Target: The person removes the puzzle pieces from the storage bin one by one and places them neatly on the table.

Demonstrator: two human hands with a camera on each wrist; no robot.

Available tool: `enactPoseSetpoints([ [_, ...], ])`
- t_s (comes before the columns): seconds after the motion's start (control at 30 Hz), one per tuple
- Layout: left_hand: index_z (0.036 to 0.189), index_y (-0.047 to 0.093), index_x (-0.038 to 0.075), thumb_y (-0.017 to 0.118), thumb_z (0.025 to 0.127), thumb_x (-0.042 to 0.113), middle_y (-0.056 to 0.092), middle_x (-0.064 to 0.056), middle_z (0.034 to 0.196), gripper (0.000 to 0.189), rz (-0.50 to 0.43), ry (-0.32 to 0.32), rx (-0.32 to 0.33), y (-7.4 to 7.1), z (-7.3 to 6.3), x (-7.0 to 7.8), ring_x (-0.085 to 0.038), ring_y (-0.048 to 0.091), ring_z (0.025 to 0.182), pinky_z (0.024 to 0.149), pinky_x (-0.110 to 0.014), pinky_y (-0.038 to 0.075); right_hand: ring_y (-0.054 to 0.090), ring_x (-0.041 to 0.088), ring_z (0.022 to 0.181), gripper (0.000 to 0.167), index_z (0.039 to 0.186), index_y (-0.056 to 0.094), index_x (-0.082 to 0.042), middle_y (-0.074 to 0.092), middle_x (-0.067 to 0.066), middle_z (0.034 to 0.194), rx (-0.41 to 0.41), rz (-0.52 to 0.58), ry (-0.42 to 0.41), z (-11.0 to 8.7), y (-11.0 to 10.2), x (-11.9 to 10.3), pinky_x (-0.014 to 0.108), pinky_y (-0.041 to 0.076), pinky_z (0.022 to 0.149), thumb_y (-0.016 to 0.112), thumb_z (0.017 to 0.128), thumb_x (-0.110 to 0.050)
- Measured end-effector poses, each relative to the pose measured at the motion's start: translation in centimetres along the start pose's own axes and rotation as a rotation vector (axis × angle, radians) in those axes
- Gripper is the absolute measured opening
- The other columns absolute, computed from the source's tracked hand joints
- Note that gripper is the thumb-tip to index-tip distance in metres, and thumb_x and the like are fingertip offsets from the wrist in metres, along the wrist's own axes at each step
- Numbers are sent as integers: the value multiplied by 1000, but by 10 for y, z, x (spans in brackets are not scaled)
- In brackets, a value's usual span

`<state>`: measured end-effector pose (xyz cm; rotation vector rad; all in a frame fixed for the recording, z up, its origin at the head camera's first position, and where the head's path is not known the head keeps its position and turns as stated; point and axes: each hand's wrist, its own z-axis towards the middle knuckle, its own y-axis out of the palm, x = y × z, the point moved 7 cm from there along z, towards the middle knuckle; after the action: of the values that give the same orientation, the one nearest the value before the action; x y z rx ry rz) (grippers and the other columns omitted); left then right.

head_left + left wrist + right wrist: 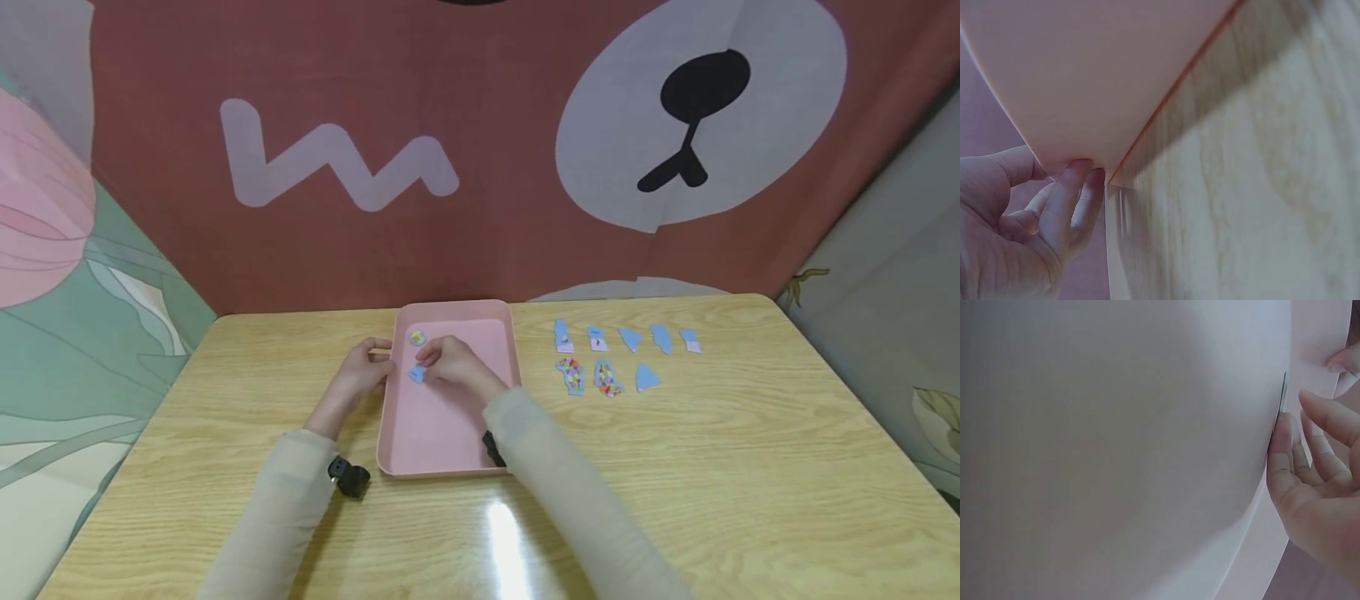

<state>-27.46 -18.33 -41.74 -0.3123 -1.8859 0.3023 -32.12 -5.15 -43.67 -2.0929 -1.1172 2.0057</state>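
My left hand [358,373] grips the left rim of a pink tray [438,433]. In the left wrist view its fingertips [1079,169] press the outer wall while the thumb reaches over the edge. Inside the tray, at the left, lies a small blue cut-out piece [416,374], with my right hand [457,364] over its right side. The right wrist view shows a fingertip against the thin edge of this piece [1284,394], flat on the tray floor; the other fingers are loosely bent above. A small round yellow-and-green piece [417,337] lies farther back in the tray.
Right of the tray, several blue cut-outs [661,338] stand in a back row on the wooden table [712,467]. Two colourful mosaic-patterned pieces [606,378] and a blue triangle [647,377] make a front row. A patterned cloth [495,250] hangs behind the table.
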Motion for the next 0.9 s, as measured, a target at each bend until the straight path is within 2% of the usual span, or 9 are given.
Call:
enactPoseSetpoints([
  [0.07, 138, 38, -3, 48, 91, 3, 50, -30, 131, 48, 5, -1, -1, 0, 0, 0, -18, 61, 90, 67, -23, 55, 63, 12, 81, 28, 97, 71, -6, 71, 5, 89, -1, -50, -64, 24, 7, 21, 20, 52, 67, 74, 71, 0],
  [0.17, 138, 38, -4, 47, 92, 4, 50, -30, 131, 48, 6, 4, -7, 0, 0, 1, -18, 61, 90, 68, -23, 55, 63, 11, 83, 30, 97, 72, -13, 71, -1, 88, -16, -135, -112, 53, 18, 47, 20, 51, 73, 78, 69, -7],
  [0.2, 138, 38, -3, 48, 91, 4, 50, -30, 131, 48, 7, 4, -8, 0, 0, 2, -18, 62, 90, 68, -24, 55, 62, 10, 79, 29, 95, 72, -15, 70, -2, 84, -20, -139, -149, 63, 22, 57, 19, 50, 70, 79, 68, -8],
  [0.3, 138, 38, -4, 48, 92, 4, 49, -31, 131, 48, 12, 8, -10, 1, 0, 2, -19, 62, 90, 69, -24, 56, 63, 13, 86, 31, 101, 72, -10, 70, 2, 91, -47, -184, -91, 44, 18, 36, 22, 51, 79, 77, 71, -6],
  [0.4, 138, 39, -3, 48, 92, 4, 50, -29, 131, 47, 15, 0, -7, 0, 1, 1, -20, 62, 91, 69, -24, 56, 62, 15, 86, 30, 103, 70, -3, 70, 8, 93, -45, -193, -77, 14, 9, 6, 21, 51, 79, 73, 73, 0],
  [0.43, 138, 38, -3, 48, 92, 5, 50, -30, 131, 48, 18, 1, -8, 0, 1, 1, -20, 62, 92, 70, -24, 56, 62, 17, 89, 32, 106, 69, 0, 70, 11, 96, -54, -200, -34, 4, 6, -3, 22, 51, 80, 71, 75, 3],
  [0.5, 139, 38, -2, 47, 92, 5, 50, -29, 131, 48, 18, -1, -8, 0, 1, 1, -21, 62, 93, 70, -24, 56, 60, 16, 86, 30, 106, 69, 2, 69, 12, 96, -46, -201, -32, -6, 3, -12, 19, 49, 76, 69, 77, 3],
  [0.7, 139, 38, -1, 47, 92, 5, 50, -30, 133, 48, 14, -2, -7, 0, 2, 1, -21, 62, 93, 71, -24, 55, 52, 10, 79, 23, 101, 70, 1, 67, 10, 91, -44, -224, -22, -14, 1, -17, 13, 42, 69, 70, 78, 2],
  [0.9, 139, 37, -2, 47, 91, 3, 49, -31, 133, 50, 6, 0, -15, 0, 0, 2, -20, 63, 91, 72, -26, 56, 52, 12, 82, 27, 104, 69, 0, 66, 9, 94, -81, -198, -20, -14, 4, -16, 17, 44, 73, 74, 79, -10],
])
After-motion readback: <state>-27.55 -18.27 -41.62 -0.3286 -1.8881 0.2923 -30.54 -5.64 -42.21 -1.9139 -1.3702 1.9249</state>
